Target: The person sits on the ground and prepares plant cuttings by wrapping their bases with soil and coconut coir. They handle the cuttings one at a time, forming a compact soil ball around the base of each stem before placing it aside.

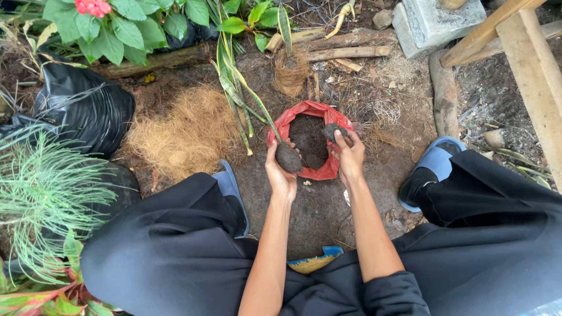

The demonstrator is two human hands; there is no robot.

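One red bag (293, 120), two soil clumps, both hands.

Around you, bare dark soil ground (316, 205), a heap of dry coconut fibre (187, 131), a black plastic sack (82, 105), wooden planks (527, 64), a grey concrete block (433, 23), flat daylight.

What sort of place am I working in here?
Most likely a garden or backyard potting spot: bare soil ground, a red bag of soil, a pile of coconut fibre, and leafy plants round about.
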